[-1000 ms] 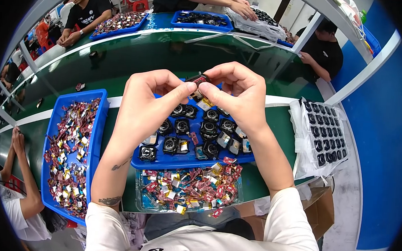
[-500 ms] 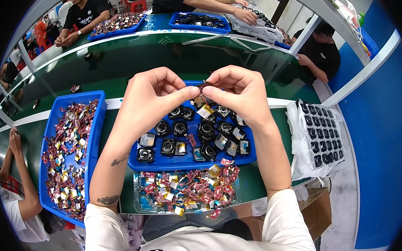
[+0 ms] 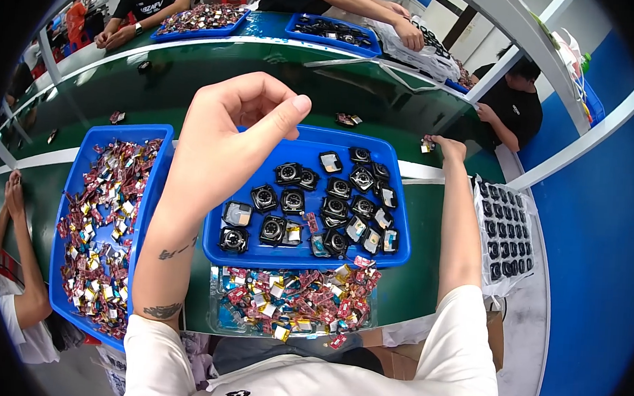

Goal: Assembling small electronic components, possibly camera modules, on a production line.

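My left hand hovers above the far left part of a blue tray, its fingers curled toward the thumb and nothing showing in them. Black watch cases lie about that tray, some with round backs up, others showing pale insides. Out to the far right, over the green belt, my right hand has its fingertips on a small red circuit board with a pale battery. A similar board piece with dark parts lies on the belt beyond the tray.
A clear tray heaped with boards and batteries is nearest me. Another blue tray of them stands left. White-wrapped rows of black cases sit right. A grey frame rises at right. Co-workers' hands show beyond the belt.
My hands, close together over the tray on a dark piece with a battery hanging below, have parted. The right has swung out right to the belt; the left stays over the tray.
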The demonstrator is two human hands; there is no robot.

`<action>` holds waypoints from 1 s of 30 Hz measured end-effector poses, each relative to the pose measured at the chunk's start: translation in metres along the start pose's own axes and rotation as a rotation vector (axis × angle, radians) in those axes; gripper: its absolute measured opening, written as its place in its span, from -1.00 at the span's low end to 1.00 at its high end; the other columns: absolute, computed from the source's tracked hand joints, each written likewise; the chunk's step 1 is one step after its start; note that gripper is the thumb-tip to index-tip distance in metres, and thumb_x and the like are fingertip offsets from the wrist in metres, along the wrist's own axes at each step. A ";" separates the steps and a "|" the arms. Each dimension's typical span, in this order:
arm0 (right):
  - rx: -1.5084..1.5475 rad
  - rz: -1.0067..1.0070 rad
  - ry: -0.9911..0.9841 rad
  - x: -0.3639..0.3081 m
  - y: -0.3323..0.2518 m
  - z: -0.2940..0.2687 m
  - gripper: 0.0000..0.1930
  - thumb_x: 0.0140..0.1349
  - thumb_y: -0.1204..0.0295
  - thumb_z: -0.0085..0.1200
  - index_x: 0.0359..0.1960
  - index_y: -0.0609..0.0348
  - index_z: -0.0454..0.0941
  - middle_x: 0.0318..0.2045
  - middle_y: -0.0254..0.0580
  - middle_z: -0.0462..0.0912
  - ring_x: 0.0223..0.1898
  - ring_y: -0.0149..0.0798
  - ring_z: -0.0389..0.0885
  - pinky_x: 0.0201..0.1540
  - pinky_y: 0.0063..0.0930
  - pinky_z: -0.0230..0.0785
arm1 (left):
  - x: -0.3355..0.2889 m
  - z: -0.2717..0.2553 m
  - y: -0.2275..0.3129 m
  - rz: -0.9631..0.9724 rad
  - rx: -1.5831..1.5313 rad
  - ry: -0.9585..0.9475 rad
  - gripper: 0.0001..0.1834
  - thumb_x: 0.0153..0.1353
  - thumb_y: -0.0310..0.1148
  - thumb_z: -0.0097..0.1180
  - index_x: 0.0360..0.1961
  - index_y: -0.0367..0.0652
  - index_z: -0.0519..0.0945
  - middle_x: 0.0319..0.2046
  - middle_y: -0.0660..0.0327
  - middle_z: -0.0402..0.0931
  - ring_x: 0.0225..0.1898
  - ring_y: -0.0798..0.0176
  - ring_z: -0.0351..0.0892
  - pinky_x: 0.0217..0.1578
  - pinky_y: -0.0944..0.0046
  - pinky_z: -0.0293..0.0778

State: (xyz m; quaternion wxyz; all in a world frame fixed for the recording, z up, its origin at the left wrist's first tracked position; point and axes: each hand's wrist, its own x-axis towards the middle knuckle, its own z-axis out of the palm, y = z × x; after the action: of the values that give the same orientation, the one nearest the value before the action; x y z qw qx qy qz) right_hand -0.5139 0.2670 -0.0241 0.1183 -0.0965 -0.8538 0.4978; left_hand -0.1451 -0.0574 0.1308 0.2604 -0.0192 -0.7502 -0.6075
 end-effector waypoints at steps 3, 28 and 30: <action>-0.157 0.097 0.021 -0.001 -0.006 -0.003 -0.65 -0.26 0.30 0.40 -0.44 0.29 0.69 -0.28 -0.09 0.66 -0.24 -0.23 0.59 -0.10 -0.41 0.36 | -0.001 -0.003 -0.001 0.022 -0.009 0.020 -0.81 0.19 -0.34 0.16 -0.41 -0.29 0.56 -0.55 0.33 0.51 -0.46 0.53 0.47 -0.38 0.51 0.33; 0.539 -0.432 -1.579 -0.328 -0.126 -0.015 -0.54 0.01 0.78 0.02 0.02 0.28 0.49 0.17 -0.01 0.25 0.10 -0.14 0.44 0.02 -0.36 0.47 | 0.006 -0.007 -0.014 0.151 0.084 -0.034 -0.78 0.18 -0.29 0.18 -0.35 -0.28 0.61 -0.45 0.28 0.58 -0.35 0.47 0.54 -0.23 0.48 0.39; 0.535 -0.375 -1.525 -0.325 -0.124 -0.013 -0.51 0.01 0.78 0.05 0.05 0.31 0.44 0.10 -0.08 0.28 0.07 -0.12 0.46 0.04 -0.36 0.47 | 0.005 -0.009 -0.011 0.171 0.070 -0.043 -0.77 0.17 -0.28 0.19 -0.34 -0.27 0.61 -0.45 0.29 0.58 -0.35 0.47 0.54 -0.23 0.48 0.40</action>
State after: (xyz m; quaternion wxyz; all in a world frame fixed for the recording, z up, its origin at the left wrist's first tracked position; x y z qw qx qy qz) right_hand -0.2064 0.1258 0.0559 -0.3930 0.4428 -0.5543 0.5850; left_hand -0.1495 -0.0701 0.1236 0.2956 -0.0868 -0.7721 -0.5558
